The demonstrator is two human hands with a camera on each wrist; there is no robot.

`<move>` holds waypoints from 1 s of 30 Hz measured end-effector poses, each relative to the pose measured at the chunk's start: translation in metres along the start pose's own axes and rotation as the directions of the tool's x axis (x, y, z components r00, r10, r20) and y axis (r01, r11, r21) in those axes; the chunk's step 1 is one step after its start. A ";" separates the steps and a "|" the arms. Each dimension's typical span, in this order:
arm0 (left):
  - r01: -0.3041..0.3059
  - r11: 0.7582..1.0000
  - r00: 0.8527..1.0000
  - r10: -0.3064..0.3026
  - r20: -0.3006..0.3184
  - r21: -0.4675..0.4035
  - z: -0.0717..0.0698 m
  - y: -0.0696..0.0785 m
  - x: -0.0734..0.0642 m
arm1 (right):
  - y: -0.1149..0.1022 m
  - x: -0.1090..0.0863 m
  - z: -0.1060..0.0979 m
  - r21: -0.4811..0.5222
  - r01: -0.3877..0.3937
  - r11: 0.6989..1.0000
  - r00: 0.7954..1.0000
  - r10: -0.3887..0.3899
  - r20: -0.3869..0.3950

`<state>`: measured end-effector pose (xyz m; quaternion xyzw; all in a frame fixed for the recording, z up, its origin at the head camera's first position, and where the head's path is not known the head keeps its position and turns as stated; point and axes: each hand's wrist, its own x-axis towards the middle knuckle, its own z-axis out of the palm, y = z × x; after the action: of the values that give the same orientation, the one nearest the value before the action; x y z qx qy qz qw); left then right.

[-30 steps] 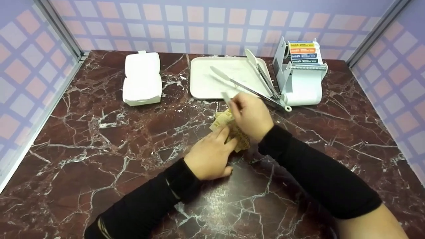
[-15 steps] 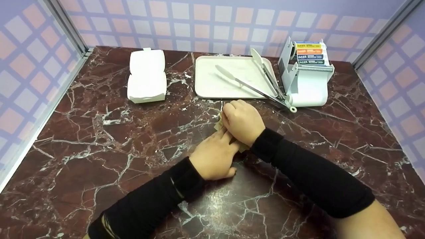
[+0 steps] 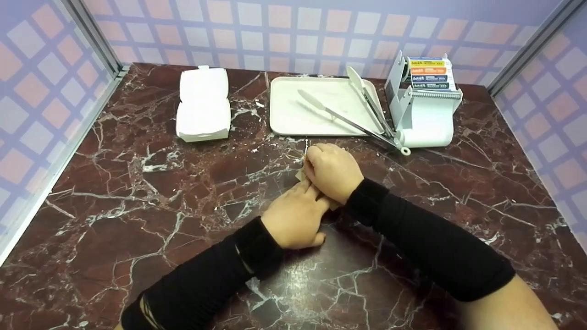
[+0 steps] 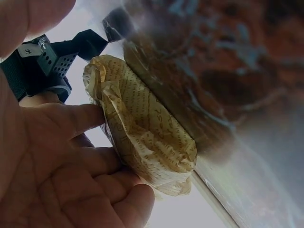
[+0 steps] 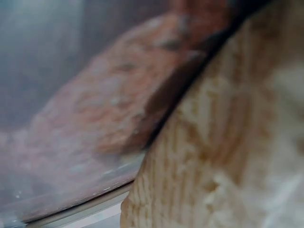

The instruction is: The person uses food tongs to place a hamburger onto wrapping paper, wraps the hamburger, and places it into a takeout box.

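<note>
A packet in tan printed paper (image 4: 147,123) lies on the marble-patterned table under both hands. In the head view only small bits of the paper (image 3: 300,175) show between them. My left hand (image 3: 296,215) rests against the packet's near side, its fingers extended along the paper, as the left wrist view shows. Over the top of the packet, my right hand (image 3: 335,169) presses down with curled fingers. Its fingertips are hidden, and I cannot tell whether they pinch anything. Close up in the right wrist view, the printed wrapping (image 5: 209,156) fills the right side.
Behind the hands stands a cream tray (image 3: 284,123) with tongs (image 3: 353,123) lying across it, their ring end over its front right corner. A label dispenser (image 3: 429,110) with coloured rolls stands to its right. At the back left, a white clamshell box (image 3: 204,105) sits unfolded.
My right hand has come down from above the packet, where it pinched a small pale strip, and now presses on it. The strip is out of sight. My left hand has stayed on the packet.
</note>
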<state>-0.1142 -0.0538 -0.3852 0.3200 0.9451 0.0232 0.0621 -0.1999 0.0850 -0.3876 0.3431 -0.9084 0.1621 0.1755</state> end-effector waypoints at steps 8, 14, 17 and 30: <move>0.007 1.000 1.000 -0.007 0.016 0.003 0.000 0.000 0.000 | -0.001 0.001 0.001 0.017 -0.053 0.998 0.998 0.053 0.046; 0.012 1.000 0.999 -0.012 0.029 -0.001 0.000 0.000 0.000 | -0.003 0.003 0.001 0.009 -0.070 0.998 0.996 0.069 0.063; 0.011 1.000 0.999 -0.011 0.032 -0.006 -0.001 0.000 0.000 | -0.003 0.004 0.001 0.011 -0.084 0.996 0.994 0.083 0.076; 0.008 1.000 0.999 -0.008 0.038 0.000 -0.001 0.000 -0.001 | -0.007 0.008 0.000 -0.020 -0.121 0.992 0.983 0.122 0.138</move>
<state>-0.1134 -0.0542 -0.3837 0.3166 0.9450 0.0167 0.0802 -0.2012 0.0756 -0.3830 0.2965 -0.9386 0.1429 0.1033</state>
